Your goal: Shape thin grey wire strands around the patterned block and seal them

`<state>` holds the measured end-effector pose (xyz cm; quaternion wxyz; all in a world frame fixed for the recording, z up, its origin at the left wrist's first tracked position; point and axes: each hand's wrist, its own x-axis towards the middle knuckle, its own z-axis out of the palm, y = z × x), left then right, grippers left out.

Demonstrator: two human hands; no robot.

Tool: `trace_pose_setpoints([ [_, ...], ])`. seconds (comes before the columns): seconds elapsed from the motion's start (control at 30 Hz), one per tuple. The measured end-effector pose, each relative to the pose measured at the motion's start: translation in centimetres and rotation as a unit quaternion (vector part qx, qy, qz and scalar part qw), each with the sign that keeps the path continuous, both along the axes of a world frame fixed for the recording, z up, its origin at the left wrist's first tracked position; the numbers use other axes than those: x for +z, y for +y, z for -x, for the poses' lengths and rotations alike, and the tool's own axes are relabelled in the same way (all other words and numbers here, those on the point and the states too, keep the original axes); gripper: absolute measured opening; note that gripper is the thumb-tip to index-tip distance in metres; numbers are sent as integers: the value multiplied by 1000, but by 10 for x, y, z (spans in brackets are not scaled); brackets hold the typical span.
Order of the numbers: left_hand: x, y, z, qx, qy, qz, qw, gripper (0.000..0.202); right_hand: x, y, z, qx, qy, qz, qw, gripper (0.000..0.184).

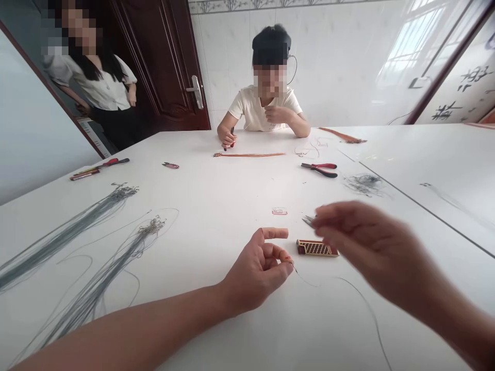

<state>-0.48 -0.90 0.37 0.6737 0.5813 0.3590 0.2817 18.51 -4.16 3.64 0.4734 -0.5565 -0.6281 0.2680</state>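
My left hand point(266, 268) is closed in a pinch, thumb against fingertip, on a thin grey cord point(309, 282) with a tiny reddish bit at the fingertip. Its index finger points out to the right. Slightly higher and to the right, my right hand point(359, 237) is closed around small scissors point(308, 221); only their pointed metal blades show. Between and beyond the hands lies a small rectangular case point(317, 248) with a brown and gold lattice pattern. Another stretch of grey cord point(373, 314) curves over the white table below my right hand.
Two bundles of grey cords point(93, 216) spread over the left side. Red-and-black pliers point(320, 170), small snips point(170, 165) and a tangle of grey cord point(364, 183) lie farther off. Opposite sits a person point(266, 105) near orange cords point(251, 154); another person point(100, 82) stands by the door.
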Motion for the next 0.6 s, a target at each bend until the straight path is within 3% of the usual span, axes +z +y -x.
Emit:
trace_pose_setpoints([
  [0.17, -1, -1, 0, 4, -29, 1, 1000, 39, -25, -1, 13, 102, 30, 151, 983, 20],
  [0.3, -1, -3, 0, 10, -6, -12, 1000, 39, -32, -5, 19, 143, 42, 176, 973, 15],
  [0.5, -3, -5, 0, -6, 4, -11, 1000, 37, -33, -6, 20, 143, 15, 199, 970, 19],
  [0.6, -2, -4, 1, -13, 5, 1, 1000, 40, -35, -4, 18, 154, 48, 206, 965, 19],
])
